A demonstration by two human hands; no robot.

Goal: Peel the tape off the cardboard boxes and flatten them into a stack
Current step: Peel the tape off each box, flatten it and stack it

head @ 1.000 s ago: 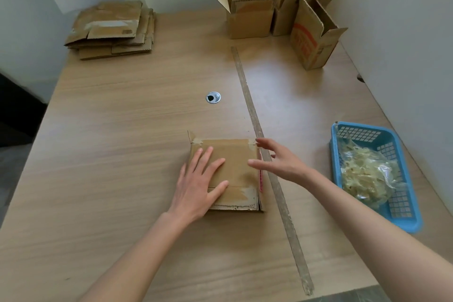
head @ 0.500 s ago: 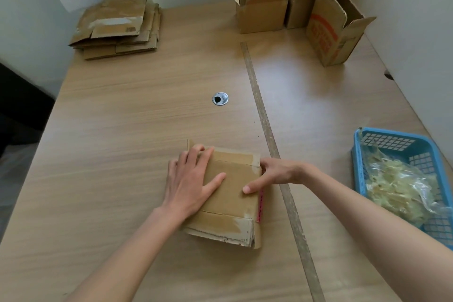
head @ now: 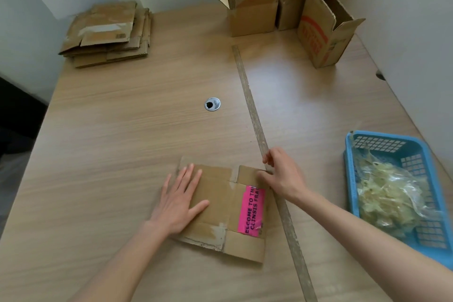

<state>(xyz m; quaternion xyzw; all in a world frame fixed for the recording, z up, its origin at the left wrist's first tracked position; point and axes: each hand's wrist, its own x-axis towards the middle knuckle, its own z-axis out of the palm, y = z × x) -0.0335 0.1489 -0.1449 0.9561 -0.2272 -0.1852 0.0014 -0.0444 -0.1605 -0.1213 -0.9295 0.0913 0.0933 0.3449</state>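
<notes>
A flattened cardboard box with a pink label lies on the wooden table near the front edge. My left hand presses flat on its left half, fingers straight and spread. My right hand grips the box's far right flap at the corner, fingers curled round the edge. A stack of flattened boxes lies at the table's far left. Three open upright boxes stand at the far right.
A blue plastic basket holding peeled tape scraps sits at the right edge. A long tape strip runs down the table's seam beside my right hand. A round metal grommet sits mid-table. White walls close the back and right.
The box has dropped flat and opened out, showing the pink label side. My right hand shifted from the box's right edge to its far right corner flap. My left hand still presses down.
</notes>
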